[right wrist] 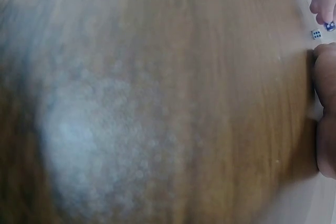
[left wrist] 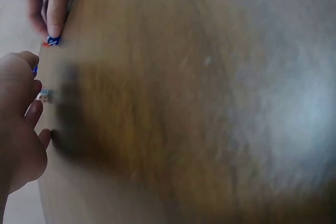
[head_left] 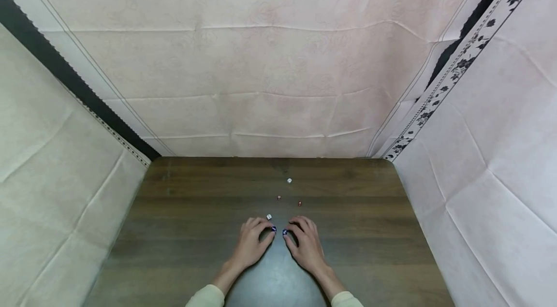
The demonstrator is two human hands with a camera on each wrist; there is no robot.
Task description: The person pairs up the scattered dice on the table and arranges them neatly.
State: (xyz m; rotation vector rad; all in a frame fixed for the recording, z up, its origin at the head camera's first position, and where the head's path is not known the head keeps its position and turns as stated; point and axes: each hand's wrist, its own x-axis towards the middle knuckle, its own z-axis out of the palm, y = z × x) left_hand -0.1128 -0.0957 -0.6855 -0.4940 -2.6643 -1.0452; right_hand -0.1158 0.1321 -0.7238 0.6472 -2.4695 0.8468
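Note:
Between thumb and index finger, my left hand (head_left: 252, 241) pinches a blue die (head_left: 273, 229). My right hand (head_left: 306, 244) pinches a second blue die (head_left: 285, 232) the same way, a short gap to the right. Just beyond the left fingertips a white die (head_left: 269, 217) lies on the table; the right wrist view shows dark pips on this white die (right wrist: 316, 34). In the left wrist view the right hand's blue die (left wrist: 53, 40) shows white pips, while the left hand's blue die (left wrist: 35, 70) is mostly hidden by fingers.
Farther up the wooden table (head_left: 196, 229) lie two small reddish dice, one left (head_left: 279, 197) and one right (head_left: 300, 203). Another white die (head_left: 289, 181) sits near the far edge. Pale cloth (head_left: 270, 65) hangs behind the table and along both sides.

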